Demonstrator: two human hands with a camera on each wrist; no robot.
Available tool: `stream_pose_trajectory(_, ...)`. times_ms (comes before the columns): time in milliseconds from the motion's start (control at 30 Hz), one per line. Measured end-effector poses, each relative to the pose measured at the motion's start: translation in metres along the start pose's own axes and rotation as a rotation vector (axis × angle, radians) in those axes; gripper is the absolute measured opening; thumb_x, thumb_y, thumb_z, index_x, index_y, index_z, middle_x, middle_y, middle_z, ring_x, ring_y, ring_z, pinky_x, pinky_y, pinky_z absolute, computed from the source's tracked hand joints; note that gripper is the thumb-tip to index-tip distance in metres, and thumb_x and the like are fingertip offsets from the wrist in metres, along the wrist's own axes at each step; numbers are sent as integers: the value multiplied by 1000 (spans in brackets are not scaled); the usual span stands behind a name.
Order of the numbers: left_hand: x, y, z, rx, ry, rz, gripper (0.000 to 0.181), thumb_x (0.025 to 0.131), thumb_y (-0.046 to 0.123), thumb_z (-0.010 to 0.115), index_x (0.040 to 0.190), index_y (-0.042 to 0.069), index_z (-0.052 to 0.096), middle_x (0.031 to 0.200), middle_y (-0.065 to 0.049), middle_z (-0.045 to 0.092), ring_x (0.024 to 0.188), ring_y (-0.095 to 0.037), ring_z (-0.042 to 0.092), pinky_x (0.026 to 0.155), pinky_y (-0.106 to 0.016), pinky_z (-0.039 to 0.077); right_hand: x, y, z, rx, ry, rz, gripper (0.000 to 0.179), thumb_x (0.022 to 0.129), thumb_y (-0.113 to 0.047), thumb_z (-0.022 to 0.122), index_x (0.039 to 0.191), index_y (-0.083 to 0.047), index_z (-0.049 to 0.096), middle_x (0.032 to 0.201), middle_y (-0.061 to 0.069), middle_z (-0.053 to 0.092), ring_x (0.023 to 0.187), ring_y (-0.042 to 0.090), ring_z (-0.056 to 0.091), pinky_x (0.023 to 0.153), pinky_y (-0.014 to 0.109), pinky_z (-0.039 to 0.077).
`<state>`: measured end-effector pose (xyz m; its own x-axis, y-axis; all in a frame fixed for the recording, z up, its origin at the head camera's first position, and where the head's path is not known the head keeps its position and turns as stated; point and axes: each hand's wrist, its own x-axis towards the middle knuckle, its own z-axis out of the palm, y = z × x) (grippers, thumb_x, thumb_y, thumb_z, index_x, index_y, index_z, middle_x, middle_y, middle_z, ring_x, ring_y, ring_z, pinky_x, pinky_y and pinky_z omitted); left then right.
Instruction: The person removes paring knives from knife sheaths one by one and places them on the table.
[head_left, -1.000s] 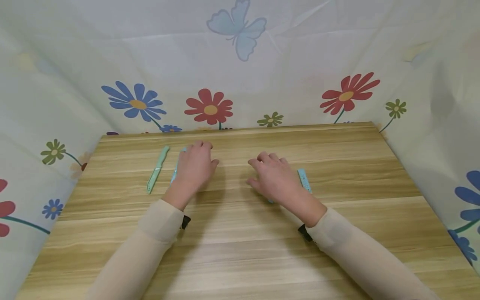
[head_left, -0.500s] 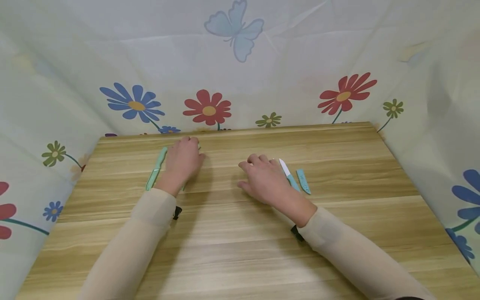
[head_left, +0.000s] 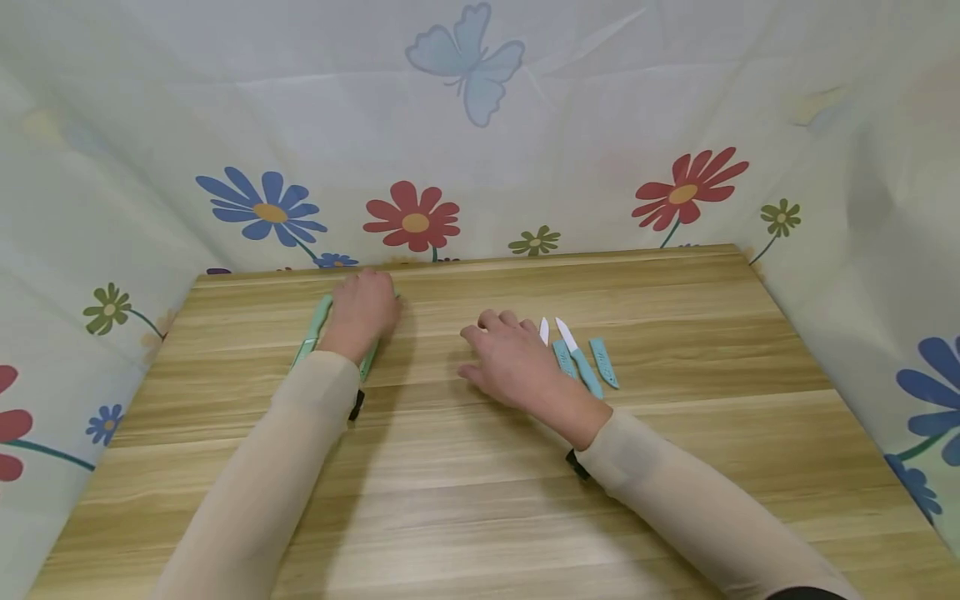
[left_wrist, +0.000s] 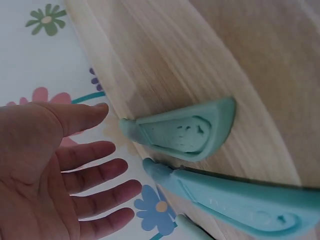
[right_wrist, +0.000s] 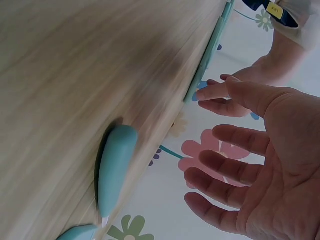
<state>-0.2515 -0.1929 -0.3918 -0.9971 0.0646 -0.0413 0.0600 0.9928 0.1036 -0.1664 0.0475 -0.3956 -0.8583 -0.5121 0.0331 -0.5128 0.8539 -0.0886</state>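
Observation:
My left hand (head_left: 362, 310) hovers over the sheathed knives at the left, its fingers spread and holding nothing in the left wrist view. One green sheathed knife (head_left: 320, 315) shows beside it, and the green sheath (head_left: 368, 362) of another emerges below the hand. A blue sheathed knife (left_wrist: 240, 202) between them is hidden from the head view. My right hand (head_left: 516, 360) is held above the table with loose, empty fingers. To its right lie a bare blue knife (head_left: 583, 367) with a white blade, two blue sheaths (head_left: 603, 363), and another white blade (head_left: 543, 330) partly behind the hand.
The wood-grain table (head_left: 465, 517) ends at a back edge against a white curtain (head_left: 315, 108) printed with flowers and a butterfly. The same curtain stands along both sides. A black strap piece (head_left: 357, 406) hangs at the left wrist.
My left hand has shifted left and away across the knives, uncovering a green sheath. The right hand has moved left, exposing the blue knife, a sheath and another white blade.

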Motion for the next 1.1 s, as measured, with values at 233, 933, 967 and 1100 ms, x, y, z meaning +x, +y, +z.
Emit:
stream_pose_trajectory(233,14,-5,7,24,-20,-24,36,105,26,58,112,-8,68,128,-31,60,118,-54,56,99,-68,46,3,-2,1,15,7,-25,50,101,-50,70,141,-19,66,136,7,60,122,30,56,94,50,50)
stream_pose_trajectory(933,30,1,20,162,-12,-37,38,106,11,38,116,-5,71,132,-33,62,134,-59,46,115,-78,11,16,-9,8,23,-20,-17,50,99,-50,73,138,-19,68,130,5,60,117,28,56,93,48,49)
stream_pose_trajectory(967,29,2,19,164,-13,-38,38,106,11,38,117,-6,70,133,-33,62,135,-59,45,115,-78,10,17,-9,9,24,-21,-19,50,99,-50,73,138,-18,68,128,5,60,116,28,56,93,48,49)
stream_pose_trajectory(1100,29,6,19,166,-22,-49,39,106,12,39,124,-7,68,137,-35,58,136,-59,42,117,-77,9,20,-12,9,27,-34,-28,49,100,-49,72,137,-17,68,124,4,59,113,27,55,93,49,48)
